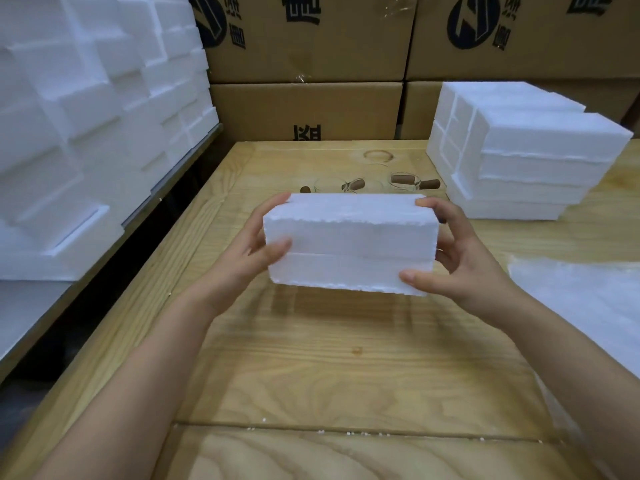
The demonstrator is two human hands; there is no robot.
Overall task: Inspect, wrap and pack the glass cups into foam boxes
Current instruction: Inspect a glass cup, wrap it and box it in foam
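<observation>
Head: foam box (349, 244), gripped by left hand (256, 245), right hand (459, 266), half-hides glass cups (402, 180).

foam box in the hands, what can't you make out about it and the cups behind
1. Head view: foam box, its own walls hide any contents.
2. Head view: glass cups, partly hidden behind the box, count unclear.
3. Head view: foam sheet, cut off by the right edge.
</observation>
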